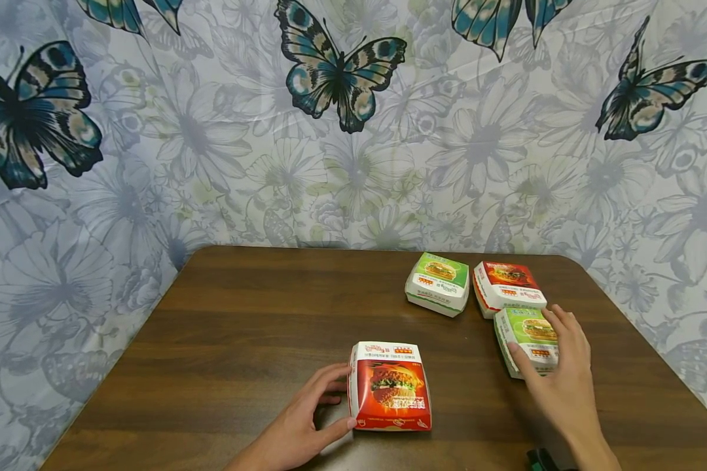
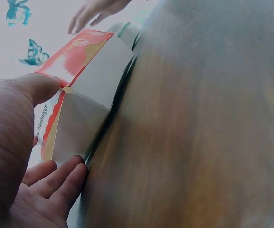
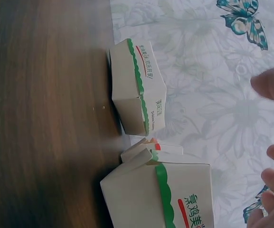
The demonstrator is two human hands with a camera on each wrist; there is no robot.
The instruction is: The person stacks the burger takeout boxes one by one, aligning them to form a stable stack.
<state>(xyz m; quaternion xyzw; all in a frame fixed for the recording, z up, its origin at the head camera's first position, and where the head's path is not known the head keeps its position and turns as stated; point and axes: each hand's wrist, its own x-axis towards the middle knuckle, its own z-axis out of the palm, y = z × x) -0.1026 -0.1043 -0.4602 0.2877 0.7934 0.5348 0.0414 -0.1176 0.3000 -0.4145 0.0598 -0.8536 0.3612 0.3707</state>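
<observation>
Near the front middle of the table sits a red-and-white burger box [image 1: 391, 386]. My left hand [image 1: 306, 412] is at its left side, the thumb at the near corner and the other fingers farther back. In the left wrist view, that thumb [image 2: 44, 88] touches the box edge and the fingers spread low beside the wall. Over a green-and-white burger box [image 1: 530, 335] at the right, my right hand [image 1: 565, 373] hovers with thumb and fingers spread. The right wrist view shows its fingers apart from the green boxes.
A second red-and-white box [image 1: 515, 294] stands directly behind the right green box. Another green-and-white box [image 1: 436, 288] is farther left at the back of the brown wooden table [image 1: 224, 327]. A butterfly-patterned cloth [image 1: 353, 176] hangs behind. A small dark object [image 1: 542, 459] shows at the bottom edge.
</observation>
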